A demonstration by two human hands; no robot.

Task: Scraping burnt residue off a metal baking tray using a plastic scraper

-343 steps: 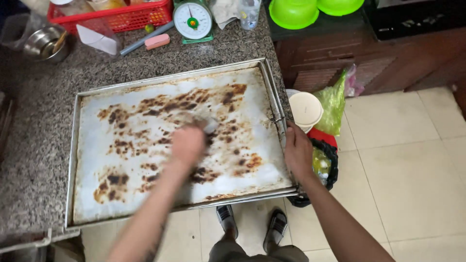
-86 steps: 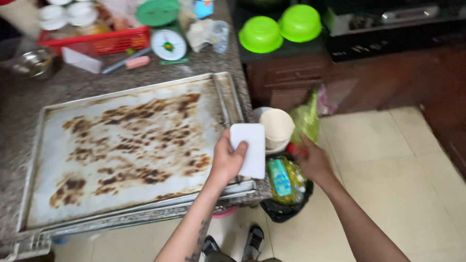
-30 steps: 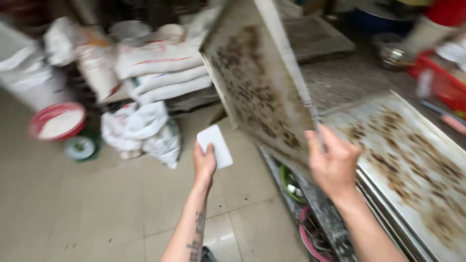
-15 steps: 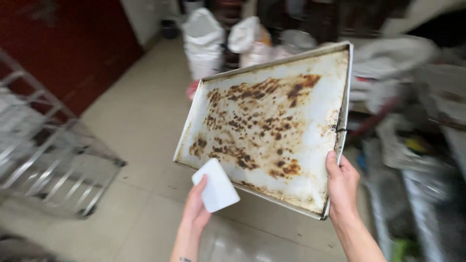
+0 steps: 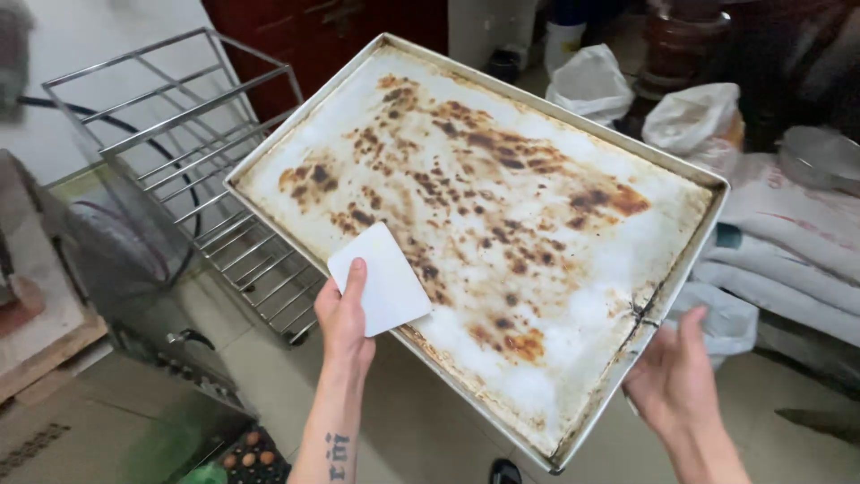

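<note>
Left hand (image 5: 343,315) pinches white plastic scraper (image 5: 380,289) | right hand (image 5: 674,381) spread, cradling baking tray (image 5: 502,224) edge | tray looks stiff, broad, unwieldy; grip long rims

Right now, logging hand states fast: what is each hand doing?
Left hand: closed on a white scraper.
Right hand: open, palm against the baking tray edge, supporting it.
</note>
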